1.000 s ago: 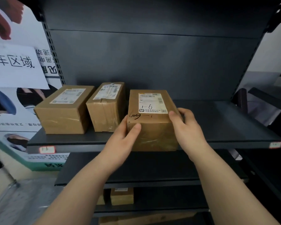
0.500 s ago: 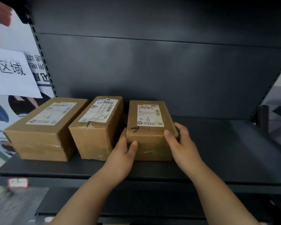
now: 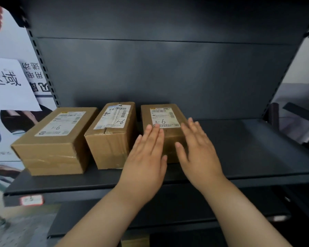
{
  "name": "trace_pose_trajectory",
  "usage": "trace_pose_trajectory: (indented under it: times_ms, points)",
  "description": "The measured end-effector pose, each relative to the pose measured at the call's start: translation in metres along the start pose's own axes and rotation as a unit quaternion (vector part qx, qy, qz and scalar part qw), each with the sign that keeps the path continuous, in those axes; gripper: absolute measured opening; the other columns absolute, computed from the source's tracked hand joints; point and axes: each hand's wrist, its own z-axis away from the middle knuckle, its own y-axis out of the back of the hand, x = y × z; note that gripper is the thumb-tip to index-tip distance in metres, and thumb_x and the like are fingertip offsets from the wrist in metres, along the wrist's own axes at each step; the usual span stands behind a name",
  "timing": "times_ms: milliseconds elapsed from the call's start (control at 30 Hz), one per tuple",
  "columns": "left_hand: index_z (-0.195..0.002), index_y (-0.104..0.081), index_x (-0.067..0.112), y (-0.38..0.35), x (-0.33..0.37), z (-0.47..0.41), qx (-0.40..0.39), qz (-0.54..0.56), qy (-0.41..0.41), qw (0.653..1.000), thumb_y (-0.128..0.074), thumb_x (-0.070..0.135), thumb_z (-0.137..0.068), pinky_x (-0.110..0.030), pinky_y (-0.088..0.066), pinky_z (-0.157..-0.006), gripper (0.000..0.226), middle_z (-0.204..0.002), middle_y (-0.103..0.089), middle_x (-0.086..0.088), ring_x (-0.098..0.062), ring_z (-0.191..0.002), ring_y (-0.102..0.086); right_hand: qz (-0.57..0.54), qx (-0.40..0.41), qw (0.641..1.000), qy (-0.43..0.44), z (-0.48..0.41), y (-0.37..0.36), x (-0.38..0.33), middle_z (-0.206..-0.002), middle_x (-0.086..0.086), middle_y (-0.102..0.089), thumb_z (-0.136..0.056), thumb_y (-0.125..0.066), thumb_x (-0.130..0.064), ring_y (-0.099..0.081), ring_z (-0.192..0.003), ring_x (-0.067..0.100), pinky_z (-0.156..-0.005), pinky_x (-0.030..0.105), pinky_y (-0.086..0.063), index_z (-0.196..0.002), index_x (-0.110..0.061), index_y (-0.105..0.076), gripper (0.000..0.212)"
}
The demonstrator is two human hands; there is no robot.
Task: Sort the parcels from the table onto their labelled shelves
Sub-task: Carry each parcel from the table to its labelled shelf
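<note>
Shelf (image 3: 239,150) dark metal, carrying three brown parcels in a row toward its left end. Left parcel (image 3: 55,139), middle parcel (image 3: 112,134), right parcel (image 3: 165,122), each with a white label on top, handwritten mark reading "1-6" or "9-1" depending on orientation. Narrow gaps between parcels; none seen touching. Right parcel resting flat on shelf, long side running toward back panel (image 3: 168,77).

Left hand (image 3: 146,155) flat, fingers straight and together, palm down, in front of right parcel's near left corner. Right hand (image 3: 198,148) likewise flat, fingers slightly spread, over near right corner. Both hands wide open, nothing gripped; contact with the cardboard cannot be told from this angle.

Small red-bordered tag (image 3: 31,200) on shelf's front lip at left, text blurred. Lower shelf (image 3: 168,216) visible beneath. White paper sign (image 3: 9,84) with printed characters at far left, beside slotted upright (image 3: 43,68).
</note>
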Motion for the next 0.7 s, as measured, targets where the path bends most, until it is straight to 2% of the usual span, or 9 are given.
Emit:
trace_pose_trajectory:
  times_ms: [33,67,133,167,233,367,433,500,700]
  points:
    - [-0.149,-0.022,0.009,0.001,0.001,-0.004,0.006,-0.047,-0.015,0.999,-0.03,0.033,-0.097,-0.036,-0.005,-0.115,0.057,-0.157,-0.015,-0.007,-0.016,-0.146,-0.014,0.033,-0.017,0.999,0.015,0.001,-0.002,-0.004,-0.159,-0.005,-0.005,-0.099,-0.031,-0.041,0.006,-0.143,0.007,-0.118,0.033,-0.003,-0.15,-0.024,-0.016,0.057]
    - [-0.15,-0.02,0.008,0.002,0.002,-0.009,-0.003,-0.078,-0.02,0.997,-0.027,0.033,-0.099,-0.035,-0.003,-0.115,0.057,-0.158,-0.013,-0.009,-0.018,-0.146,-0.012,0.057,-0.04,0.997,0.021,0.001,-0.005,-0.008,-0.159,-0.005,-0.003,-0.099,-0.03,-0.04,0.011,-0.141,0.006,-0.118,0.033,0.002,-0.151,-0.023,-0.013,0.057]
    - [-0.151,0.004,0.01,0.001,-0.001,-0.014,-0.07,-0.103,-0.001,0.992,-0.021,0.034,-0.103,-0.033,0.01,-0.115,0.059,-0.158,0.012,-0.007,-0.016,-0.147,0.01,0.086,-0.078,0.993,0.017,-0.002,-0.01,-0.014,-0.16,-0.004,0.001,-0.1,-0.028,-0.04,0.016,-0.14,0.006,-0.117,0.034,0.007,-0.152,-0.021,-0.005,0.06]
    - [-0.15,0.01,0.01,0.003,-0.002,-0.016,-0.105,-0.119,0.008,0.987,-0.02,0.035,-0.103,-0.033,0.013,-0.114,0.061,-0.158,0.018,-0.007,-0.017,-0.145,0.016,0.097,-0.086,0.991,0.012,-0.004,-0.011,-0.017,-0.16,-0.004,0.004,-0.1,-0.028,-0.04,0.017,-0.141,0.008,-0.117,0.035,0.008,-0.152,-0.021,-0.002,0.06]
    - [-0.15,0.012,0.01,0.009,-0.001,-0.012,-0.108,-0.13,0.002,0.986,-0.019,0.034,-0.103,-0.033,0.014,-0.114,0.061,-0.158,0.019,-0.007,-0.017,-0.145,0.018,0.118,-0.083,0.989,0.003,-0.001,-0.008,-0.025,-0.159,-0.003,0.007,-0.101,-0.025,-0.04,0.017,-0.143,0.01,-0.118,0.038,0.009,-0.151,-0.02,0.0,0.06]
    - [-0.15,0.011,0.013,0.017,0.012,0.012,-0.098,-0.076,-0.045,0.991,-0.017,0.031,-0.103,-0.031,0.015,-0.116,0.057,-0.158,0.018,-0.003,-0.013,-0.144,0.018,0.099,-0.04,0.994,-0.012,0.041,0.005,-0.041,-0.158,-0.005,0.006,-0.1,-0.021,-0.038,0.017,-0.141,0.007,-0.117,0.035,0.011,-0.151,-0.02,-0.003,0.057]
    - [-0.149,0.014,0.014,0.014,0.023,0.025,-0.118,-0.059,-0.066,0.989,-0.018,0.031,-0.103,-0.032,0.013,-0.118,0.059,-0.158,0.02,-0.001,-0.013,-0.144,0.02,0.114,-0.019,0.993,-0.033,0.073,0.008,-0.037,-0.158,-0.002,-0.005,-0.096,-0.018,-0.042,0.009,-0.142,0.009,-0.117,0.037,0.004,-0.15,-0.017,-0.013,0.06]
    - [-0.15,0.014,0.015,0.006,0.039,0.037,-0.138,-0.032,-0.091,0.986,-0.02,0.033,-0.103,-0.033,0.012,-0.118,0.061,-0.157,0.021,0.0,-0.012,-0.144,0.021,0.131,-0.017,0.989,-0.073,0.107,0.014,-0.027,-0.157,0.001,-0.012,-0.092,-0.016,-0.046,0.001,-0.143,0.012,-0.117,0.039,-0.004,-0.15,-0.015,-0.019,0.065]
    - [-0.151,0.008,0.013,-0.015,0.12,0.067,-0.137,0.03,-0.242,0.96,-0.024,0.036,-0.102,-0.032,0.013,-0.115,0.062,-0.159,0.012,-0.003,-0.015,-0.146,0.014,0.201,0.004,0.954,-0.221,0.203,0.072,0.008,-0.158,0.002,-0.01,-0.091,-0.01,-0.048,0.005,-0.143,0.013,-0.116,0.037,0.0,-0.15,-0.014,-0.015,0.068]
